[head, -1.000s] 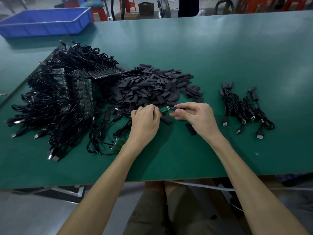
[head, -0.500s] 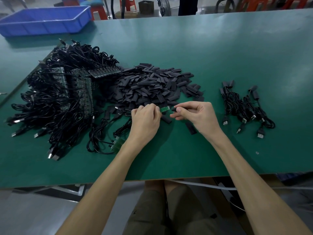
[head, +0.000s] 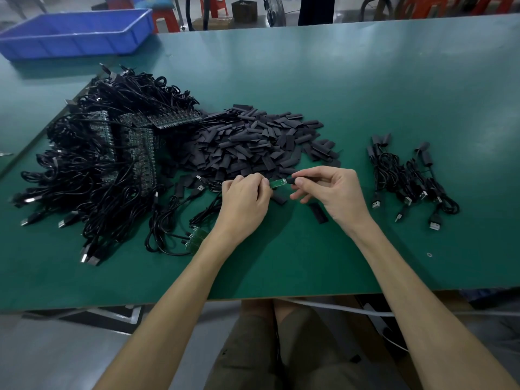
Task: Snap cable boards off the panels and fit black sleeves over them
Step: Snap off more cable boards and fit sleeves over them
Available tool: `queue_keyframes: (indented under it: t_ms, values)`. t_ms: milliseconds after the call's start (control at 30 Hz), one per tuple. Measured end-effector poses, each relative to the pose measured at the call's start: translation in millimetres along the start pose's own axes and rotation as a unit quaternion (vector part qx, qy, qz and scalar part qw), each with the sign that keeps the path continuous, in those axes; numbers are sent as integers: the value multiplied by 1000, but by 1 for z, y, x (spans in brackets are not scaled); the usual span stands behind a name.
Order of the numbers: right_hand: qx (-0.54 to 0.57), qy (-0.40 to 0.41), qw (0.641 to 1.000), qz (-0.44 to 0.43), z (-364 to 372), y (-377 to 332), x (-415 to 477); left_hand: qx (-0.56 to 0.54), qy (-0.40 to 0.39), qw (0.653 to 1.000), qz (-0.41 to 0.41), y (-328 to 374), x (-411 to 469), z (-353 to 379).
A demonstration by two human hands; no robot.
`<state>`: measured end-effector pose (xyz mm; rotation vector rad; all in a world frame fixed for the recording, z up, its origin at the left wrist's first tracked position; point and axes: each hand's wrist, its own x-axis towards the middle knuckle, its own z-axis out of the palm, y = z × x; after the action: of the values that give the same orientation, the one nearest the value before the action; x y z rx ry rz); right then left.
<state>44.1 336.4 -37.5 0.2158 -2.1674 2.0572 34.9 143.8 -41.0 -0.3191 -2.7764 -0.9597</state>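
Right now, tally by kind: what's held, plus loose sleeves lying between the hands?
green board, in left hand: 1
black sleeve, in right hand: 1
loose black sleeves between the hands: 2
Total: 4

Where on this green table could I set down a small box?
The widest bare stretch of the green table lies beyond the pile of flat black sleeves and the small bunch of sleeved black cables, out to the far right. Another strip runs along the near edge. The left is crowded: the tangled black cable heap meets the sleeves.
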Motion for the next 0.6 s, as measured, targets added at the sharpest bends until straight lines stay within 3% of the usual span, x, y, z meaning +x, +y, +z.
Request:
queue_keyframes:
  t_ms: [600]
  values:
    - [-59,13,998,-23,-1,5,1,-4,-7,1000,5,2,-3,-2]
